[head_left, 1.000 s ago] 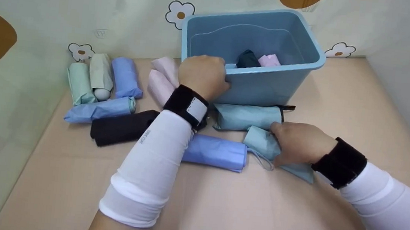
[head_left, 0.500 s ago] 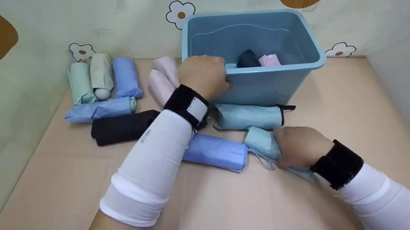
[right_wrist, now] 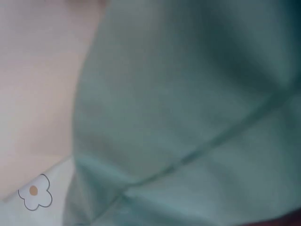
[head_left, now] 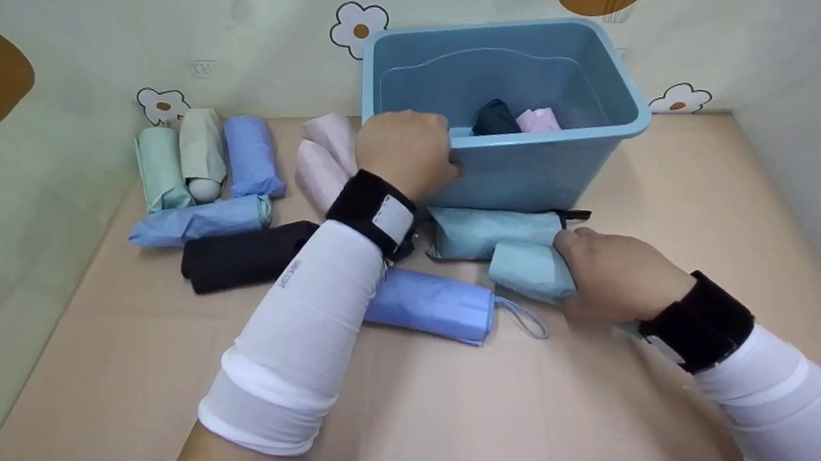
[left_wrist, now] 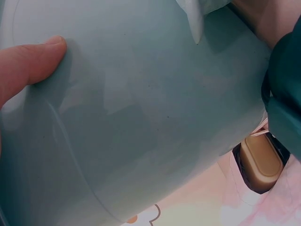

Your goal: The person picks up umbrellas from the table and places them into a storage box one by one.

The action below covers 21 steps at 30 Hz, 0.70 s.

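My left hand (head_left: pixel 409 153) grips the near rim of the blue plastic bin (head_left: pixel 529 174), its thumb (left_wrist: pixel 44 59) lying against the bin wall in the left wrist view. A dark green bundle (head_left: pixel 497 120) and a pink one (head_left: pixel 539 120) lie inside. My right hand (head_left: pixel 621 277) holds a light teal folded umbrella (head_left: pixel 531 271) from above, fingers curled round it. Its teal cloth (right_wrist: pixel 164 108) fills most of the right wrist view. Just behind it, another teal folded umbrella (head_left: pixel 493 232) with a black strap lies along the bin's foot.
A blue folded umbrella (head_left: pixel 433 306) with a wrist loop lies in front. Leftward are a black one (head_left: pixel 246 256), a light blue one (head_left: pixel 200 221), a periwinkle one (head_left: pixel 252 155), two pale green ones (head_left: pixel 164 169) and pale pink bundles (head_left: pixel 320 169). Walls stand behind and on both sides.
My right hand has gripped the light teal umbrella and shifted it slightly toward the bin, off the blue umbrella's loop. The left hand and bin have stayed in place.
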### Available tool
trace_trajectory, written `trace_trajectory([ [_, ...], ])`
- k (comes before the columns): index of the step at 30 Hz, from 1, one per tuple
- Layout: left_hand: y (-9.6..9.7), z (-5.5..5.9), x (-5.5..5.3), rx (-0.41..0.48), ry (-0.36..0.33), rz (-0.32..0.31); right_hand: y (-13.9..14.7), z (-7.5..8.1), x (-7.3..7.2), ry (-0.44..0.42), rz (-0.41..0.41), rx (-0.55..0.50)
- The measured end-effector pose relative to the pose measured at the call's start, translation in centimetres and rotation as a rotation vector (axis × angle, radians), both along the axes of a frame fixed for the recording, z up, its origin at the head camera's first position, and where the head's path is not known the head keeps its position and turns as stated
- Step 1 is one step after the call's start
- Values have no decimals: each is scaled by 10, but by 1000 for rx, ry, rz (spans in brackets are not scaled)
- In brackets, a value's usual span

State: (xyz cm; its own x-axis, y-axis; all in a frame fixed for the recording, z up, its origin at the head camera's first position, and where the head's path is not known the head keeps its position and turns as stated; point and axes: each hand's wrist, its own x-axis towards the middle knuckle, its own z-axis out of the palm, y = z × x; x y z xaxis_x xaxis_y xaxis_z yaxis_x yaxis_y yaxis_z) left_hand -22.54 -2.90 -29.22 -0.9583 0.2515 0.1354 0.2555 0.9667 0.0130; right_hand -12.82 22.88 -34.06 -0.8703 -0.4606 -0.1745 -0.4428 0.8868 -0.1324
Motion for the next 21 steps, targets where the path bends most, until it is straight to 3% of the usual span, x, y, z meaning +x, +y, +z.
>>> trace_trajectory([
  [7,0,-1,-1,8,-2,1,3,16,-3,68,-15,-120],
  [17,-2,-1,-2,25,12,-15,0,45,-9,72,-160,-410],
  [21,-1,-1,-2,24,1,-15,-4,51,-12,117,-188,-533],
])
